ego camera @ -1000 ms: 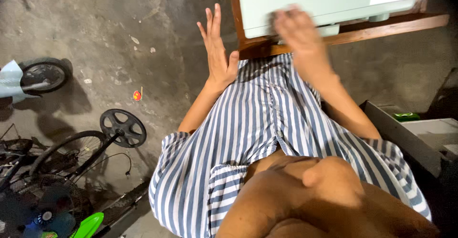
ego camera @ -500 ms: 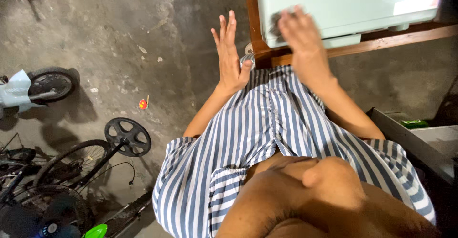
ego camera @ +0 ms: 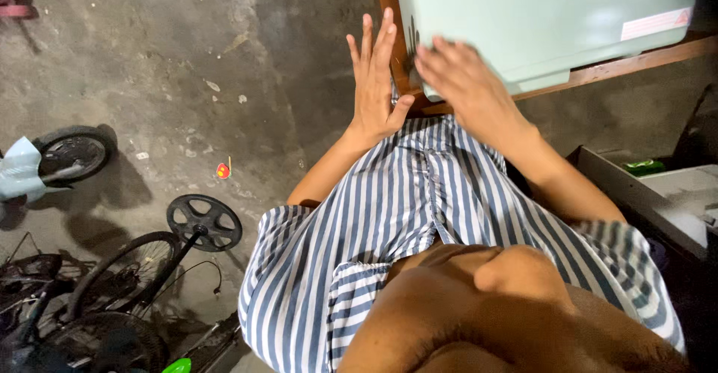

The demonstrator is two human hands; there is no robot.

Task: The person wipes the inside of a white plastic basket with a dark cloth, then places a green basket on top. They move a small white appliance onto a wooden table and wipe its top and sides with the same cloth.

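Item: pale green appliance casing [ego camera: 538,21], on wooden table [ego camera: 598,70]. Likely rigid, smooth, bulky; grip its corners. Left hand [ego camera: 374,81] flat-open alongside; right hand [ego camera: 464,81] spread on it, gripping nothing.

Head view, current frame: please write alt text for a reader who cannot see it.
A person in a blue-and-white striped shirt sets both hands on a pale green boxy appliance on a brown wooden table: left hand open at its near corner, right hand flat against its side. Bicycle wheels lie on the grey concrete floor.
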